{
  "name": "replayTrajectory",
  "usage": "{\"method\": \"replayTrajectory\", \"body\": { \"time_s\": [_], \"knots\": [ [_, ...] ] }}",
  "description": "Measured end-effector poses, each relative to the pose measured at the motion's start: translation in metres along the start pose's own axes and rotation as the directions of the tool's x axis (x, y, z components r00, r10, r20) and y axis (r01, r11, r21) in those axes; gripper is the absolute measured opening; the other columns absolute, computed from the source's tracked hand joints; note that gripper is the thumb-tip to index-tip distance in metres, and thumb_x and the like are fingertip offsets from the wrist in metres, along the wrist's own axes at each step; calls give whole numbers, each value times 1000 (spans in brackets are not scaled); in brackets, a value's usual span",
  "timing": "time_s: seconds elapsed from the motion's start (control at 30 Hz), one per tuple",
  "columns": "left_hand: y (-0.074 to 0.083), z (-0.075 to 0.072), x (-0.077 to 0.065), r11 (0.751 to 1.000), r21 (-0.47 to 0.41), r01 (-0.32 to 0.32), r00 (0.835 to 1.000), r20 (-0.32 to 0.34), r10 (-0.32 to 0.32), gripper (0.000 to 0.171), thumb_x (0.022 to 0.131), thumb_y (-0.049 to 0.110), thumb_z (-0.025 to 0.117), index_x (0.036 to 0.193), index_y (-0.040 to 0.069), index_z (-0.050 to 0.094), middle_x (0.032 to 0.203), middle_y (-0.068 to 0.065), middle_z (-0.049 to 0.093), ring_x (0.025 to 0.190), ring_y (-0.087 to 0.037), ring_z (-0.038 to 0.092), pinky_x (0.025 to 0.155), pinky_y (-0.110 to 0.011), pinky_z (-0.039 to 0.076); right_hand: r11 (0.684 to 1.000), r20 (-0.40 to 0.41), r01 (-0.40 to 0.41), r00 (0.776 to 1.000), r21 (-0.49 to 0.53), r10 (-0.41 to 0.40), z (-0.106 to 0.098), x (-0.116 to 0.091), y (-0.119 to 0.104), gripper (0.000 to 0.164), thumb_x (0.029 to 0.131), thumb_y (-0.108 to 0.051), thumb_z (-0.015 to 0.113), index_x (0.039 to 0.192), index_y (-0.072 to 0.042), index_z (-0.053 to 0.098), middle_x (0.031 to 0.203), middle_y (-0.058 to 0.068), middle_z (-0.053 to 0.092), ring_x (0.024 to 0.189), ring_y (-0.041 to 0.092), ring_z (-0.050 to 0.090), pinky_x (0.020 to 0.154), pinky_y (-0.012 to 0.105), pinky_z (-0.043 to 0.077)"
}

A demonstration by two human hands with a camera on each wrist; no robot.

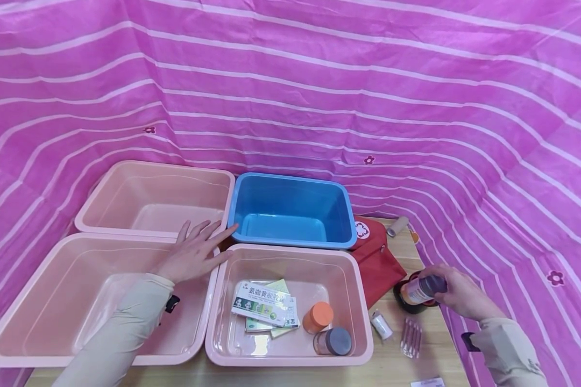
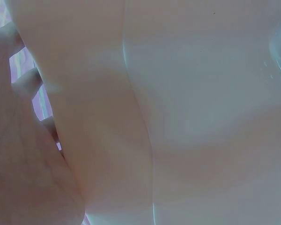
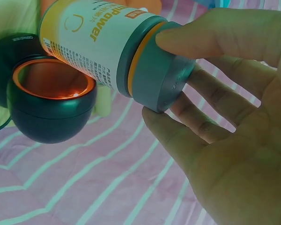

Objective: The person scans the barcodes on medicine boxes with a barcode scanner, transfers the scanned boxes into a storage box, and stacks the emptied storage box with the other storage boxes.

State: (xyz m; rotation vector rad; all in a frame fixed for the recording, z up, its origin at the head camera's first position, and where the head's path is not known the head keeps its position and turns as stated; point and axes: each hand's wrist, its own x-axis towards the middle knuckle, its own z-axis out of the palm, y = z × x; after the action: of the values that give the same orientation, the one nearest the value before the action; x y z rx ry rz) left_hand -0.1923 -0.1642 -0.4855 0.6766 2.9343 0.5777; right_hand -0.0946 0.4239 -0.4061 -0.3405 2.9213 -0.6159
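My right hand [image 1: 465,294] pinches a medicine bottle [image 3: 91,37] by its dark grey cap, thumb on one side and fingers on the other. The bottle is tilted above a dark, round, cup-like object [image 3: 51,117] with an orange rim, at the table's right side. My left hand [image 1: 193,257] lies spread over the meeting rims of the bins, its fingers extended; its palm also shows in the left wrist view. In the front right pink bin [image 1: 290,359] lie several medicine boxes [image 1: 259,307], an orange bottle [image 1: 318,317] and a grey-capped bottle [image 1: 333,342].
A blue bin [image 1: 290,228] and two more pink bins, one behind [image 1: 160,217] and one front left [image 1: 43,317], stand around. Right of them are a red bag [image 1: 377,263], a grey tube [image 1: 397,226], a small white packet [image 1: 381,325] and packaged sticks [image 1: 410,337].
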Motion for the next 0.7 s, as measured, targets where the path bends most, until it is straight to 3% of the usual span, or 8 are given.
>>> {"method": "replayTrajectory", "body": {
  "time_s": [0.43,0.53,0.7],
  "knots": [
    [2,-2,-3,1000,-12,-21,999,-27,21,70,100,59,53,162,37,30,167,-17,30,154,-46,21,122,-72,-1,996,9,94,996,-6,-94,-16,11,-37,53,73,10,77,122,-4,67,111,14,69,96,24,65,72,26,56],
    [3,-2,-3,1000,-21,-23,999,-31,22,70,99,59,54,162,37,31,167,-17,30,154,-46,21,122,-71,-1,986,-9,162,987,-47,-163,-24,19,-53,53,73,9,78,124,-4,67,115,13,69,100,26,65,79,32,57],
    [3,-2,-3,1000,-12,-12,1000,-23,12,71,99,60,53,162,38,29,168,-16,29,154,-45,21,122,-71,-2,967,-14,237,971,-98,-239,-40,37,-86,52,75,7,80,124,-4,68,121,15,70,108,32,65,88,51,57]
  ]
}}
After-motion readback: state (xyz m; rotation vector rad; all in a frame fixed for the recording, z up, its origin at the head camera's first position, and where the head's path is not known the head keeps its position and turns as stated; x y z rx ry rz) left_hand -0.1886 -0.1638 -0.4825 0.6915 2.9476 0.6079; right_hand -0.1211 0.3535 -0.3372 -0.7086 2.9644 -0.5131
